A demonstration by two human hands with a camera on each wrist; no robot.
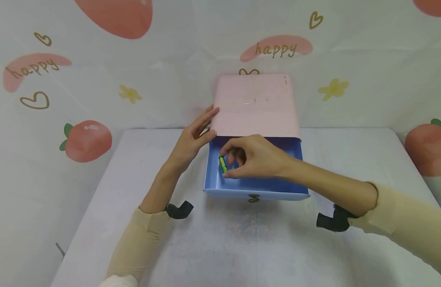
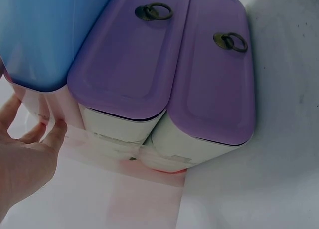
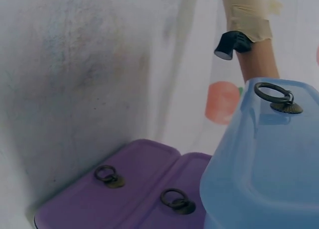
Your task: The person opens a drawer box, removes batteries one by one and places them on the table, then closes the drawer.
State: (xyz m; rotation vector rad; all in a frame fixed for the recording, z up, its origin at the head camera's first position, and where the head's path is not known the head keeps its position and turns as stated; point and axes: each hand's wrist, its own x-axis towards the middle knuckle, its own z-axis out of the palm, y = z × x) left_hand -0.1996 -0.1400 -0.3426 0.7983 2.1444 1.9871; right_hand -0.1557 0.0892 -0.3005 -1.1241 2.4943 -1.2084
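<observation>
A drawer box with a pink casing stands against the back, its blue drawer pulled out toward me. My right hand is over the drawer's left part, thumb and forefinger pinching a small green-and-yellow battery by its ends. The other right fingers curl in toward the palm. My left hand rests at the left side of the casing, fingertips and thumb touching it near the front edge. In the left wrist view, those fingers press the casing's pink side. My right hand lies outside the right wrist view.
Purple drawer fronts with ring pulls show below the blue drawer in both wrist views. A ring pull hangs on the blue drawer's front. The white table meets a fruit-patterned backdrop behind the box.
</observation>
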